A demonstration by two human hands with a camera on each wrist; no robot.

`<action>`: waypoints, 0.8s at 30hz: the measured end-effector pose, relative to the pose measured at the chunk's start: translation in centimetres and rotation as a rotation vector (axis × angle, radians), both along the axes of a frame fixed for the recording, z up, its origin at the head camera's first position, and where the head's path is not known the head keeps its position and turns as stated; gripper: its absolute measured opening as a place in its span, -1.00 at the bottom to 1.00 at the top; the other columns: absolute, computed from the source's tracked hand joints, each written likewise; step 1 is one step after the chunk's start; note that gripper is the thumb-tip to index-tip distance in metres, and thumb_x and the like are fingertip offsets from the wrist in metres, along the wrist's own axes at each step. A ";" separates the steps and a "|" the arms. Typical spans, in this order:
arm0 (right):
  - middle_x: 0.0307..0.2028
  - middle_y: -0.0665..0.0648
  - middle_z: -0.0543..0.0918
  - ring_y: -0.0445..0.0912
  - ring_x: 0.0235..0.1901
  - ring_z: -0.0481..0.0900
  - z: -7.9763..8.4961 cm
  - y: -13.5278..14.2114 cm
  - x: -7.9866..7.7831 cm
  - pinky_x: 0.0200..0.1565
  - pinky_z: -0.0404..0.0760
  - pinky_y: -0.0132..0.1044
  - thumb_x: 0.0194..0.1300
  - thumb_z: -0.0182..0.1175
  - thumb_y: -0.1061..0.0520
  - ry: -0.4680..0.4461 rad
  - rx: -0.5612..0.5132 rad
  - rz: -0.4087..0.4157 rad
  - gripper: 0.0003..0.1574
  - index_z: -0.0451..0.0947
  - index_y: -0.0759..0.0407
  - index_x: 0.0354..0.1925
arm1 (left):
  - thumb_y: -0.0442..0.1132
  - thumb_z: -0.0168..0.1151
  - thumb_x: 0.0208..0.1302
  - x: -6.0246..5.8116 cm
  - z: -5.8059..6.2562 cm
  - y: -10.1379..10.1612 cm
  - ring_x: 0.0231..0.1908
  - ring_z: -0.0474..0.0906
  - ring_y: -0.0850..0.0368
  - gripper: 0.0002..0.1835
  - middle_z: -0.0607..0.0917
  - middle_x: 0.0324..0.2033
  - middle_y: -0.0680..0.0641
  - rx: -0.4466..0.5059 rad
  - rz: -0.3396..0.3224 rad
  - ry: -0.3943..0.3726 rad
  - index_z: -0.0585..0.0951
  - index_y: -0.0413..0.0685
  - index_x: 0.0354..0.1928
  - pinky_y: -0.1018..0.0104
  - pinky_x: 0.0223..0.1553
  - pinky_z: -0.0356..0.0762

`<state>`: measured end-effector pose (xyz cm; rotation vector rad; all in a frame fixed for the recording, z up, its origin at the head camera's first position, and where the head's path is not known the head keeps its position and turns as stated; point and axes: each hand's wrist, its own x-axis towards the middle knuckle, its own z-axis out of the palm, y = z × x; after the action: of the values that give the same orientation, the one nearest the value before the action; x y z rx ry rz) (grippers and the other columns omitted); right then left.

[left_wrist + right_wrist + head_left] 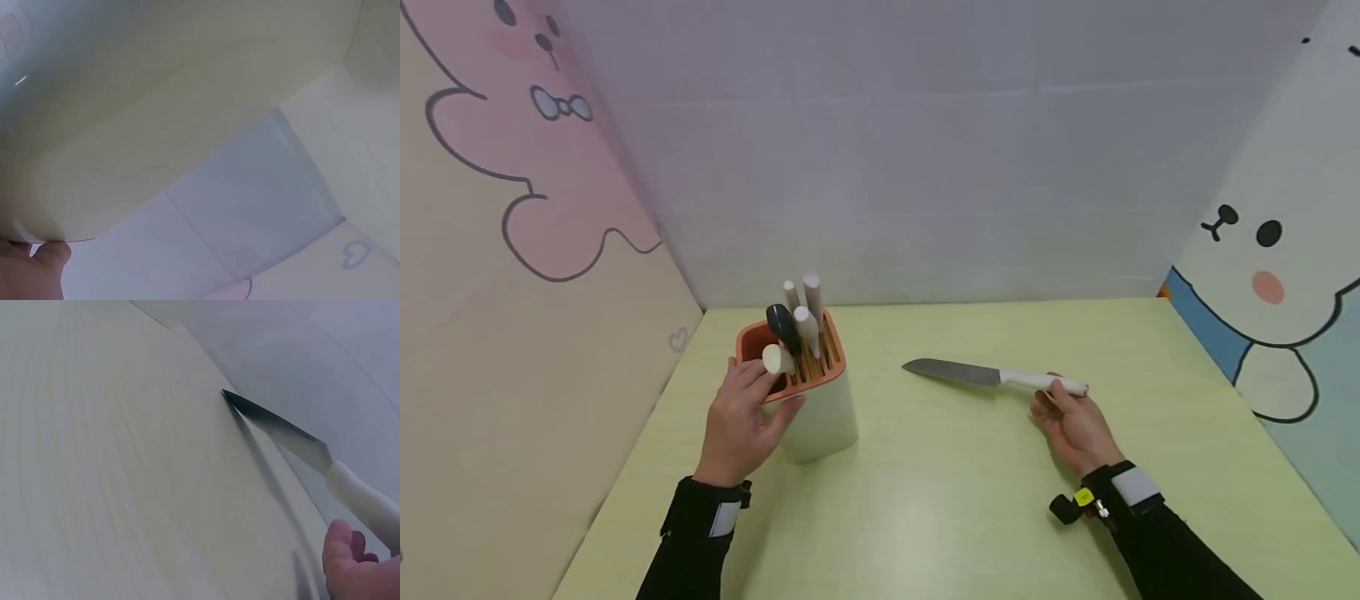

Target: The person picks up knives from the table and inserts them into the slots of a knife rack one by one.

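My left hand [741, 421] grips the near left rim of a cream knife block [820, 425] with an orange top; its fingers reach over the edge and the thumb lies against the front. In the left wrist view the block's pale wall [156, 112] fills the upper part, with fingertips [53, 253] at its rim. Several white handles and a black handle [782, 325] stick up from the block. My right hand [1075, 429] holds a kitchen knife [281, 434] by its white handle [1037, 380], the grey blade pointing left over the table.
The pale yellow table [925, 517] meets a whitish back wall [925, 192]. Side walls with cartoon animals stand left and right. The block stands on the left half of the table, with the knife blade to its right.
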<state>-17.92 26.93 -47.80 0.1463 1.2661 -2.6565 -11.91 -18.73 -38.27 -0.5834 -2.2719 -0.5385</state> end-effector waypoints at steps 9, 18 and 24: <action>0.20 0.14 0.29 0.16 0.28 0.12 -0.5 -0.8 -0.1 0.22 0.26 -0.04 0.48 -0.17 0.07 0.140 -0.077 0.041 -0.66 0.10 0.19 0.11 | 0.00 0.25 0.16 1.6 0.0 1.4 0.22 0.27 -0.20 -0.39 0.54 0.09 -0.30 -0.154 0.175 0.165 0.48 -0.29 0.14 -0.36 0.10 0.26; 0.08 0.08 0.43 0.05 0.17 0.37 -0.6 -1.4 -0.3 0.12 0.43 -0.15 0.39 -0.01 0.22 0.096 -0.003 -0.071 -0.62 0.11 0.17 0.09 | -0.09 0.08 0.16 4.4 -2.6 4.6 0.29 0.14 -0.20 -0.33 0.35 0.27 -0.28 -0.159 0.262 0.203 0.31 -0.25 0.30 -0.37 0.12 0.24; 0.07 0.07 0.39 0.03 0.16 0.39 -0.5 -1.5 -0.2 0.11 0.45 -0.20 0.36 0.04 0.21 0.067 -0.014 -0.100 -0.39 0.00 0.21 0.25 | -0.06 0.08 0.10 4.8 -3.8 5.4 0.34 -0.02 -0.24 -0.19 0.11 0.39 -0.26 -0.197 0.334 0.132 0.13 -0.21 0.39 -0.39 0.21 0.03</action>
<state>-18.14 25.40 -48.34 0.1231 1.2926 -2.7763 -7.15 -13.28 -42.05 -0.3115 -2.2464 -0.1102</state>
